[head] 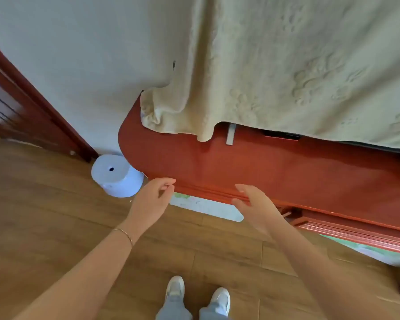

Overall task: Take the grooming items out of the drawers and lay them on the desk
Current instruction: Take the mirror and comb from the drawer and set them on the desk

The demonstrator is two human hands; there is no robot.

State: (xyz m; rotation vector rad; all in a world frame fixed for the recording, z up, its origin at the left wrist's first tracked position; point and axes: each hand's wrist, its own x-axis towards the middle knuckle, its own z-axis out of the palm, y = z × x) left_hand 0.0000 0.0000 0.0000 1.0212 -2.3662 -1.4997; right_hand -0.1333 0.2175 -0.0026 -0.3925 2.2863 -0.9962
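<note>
2 hands are reaching the front edge of the red desk (252, 165): the left hand (153, 199) is pinching the rim with curled fingers, the right hand (254, 204) is curling over it. Drawers are hiding beneath. A cream cloth (286, 65) is draping the back. No writing is readable.

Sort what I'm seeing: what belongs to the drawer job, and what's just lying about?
Job:
desk
left hand at the desk's front edge
right hand at the same edge

Lying about:
cream cloth draped over the desk's back
white bin on the floor
pale mat under the desk

No grooming items visible.
</note>
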